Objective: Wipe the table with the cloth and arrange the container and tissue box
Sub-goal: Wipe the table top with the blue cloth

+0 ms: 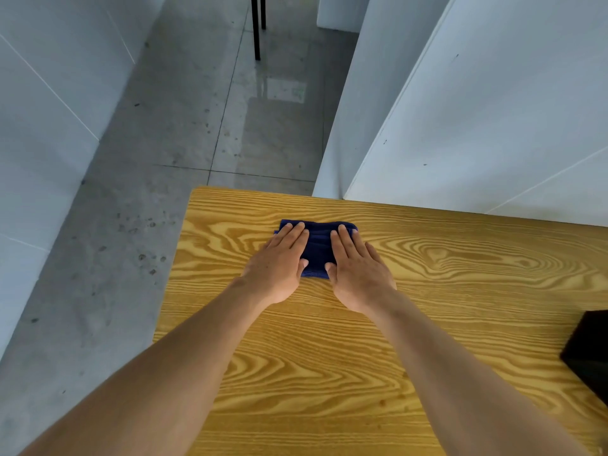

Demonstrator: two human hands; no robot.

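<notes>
A folded dark blue cloth lies on the wooden table near its far left corner. My left hand rests flat on the cloth's left part, fingers straight and together. My right hand presses flat on its right part in the same way. Neither hand grips the cloth; both palms lie on top of it. A dark box-like object is cut off by the right edge of the view; I cannot tell what it is.
The table's left edge and far edge drop to a grey concrete floor. White panels stand behind the table at right, and another white wall at left. Black legs stand far back.
</notes>
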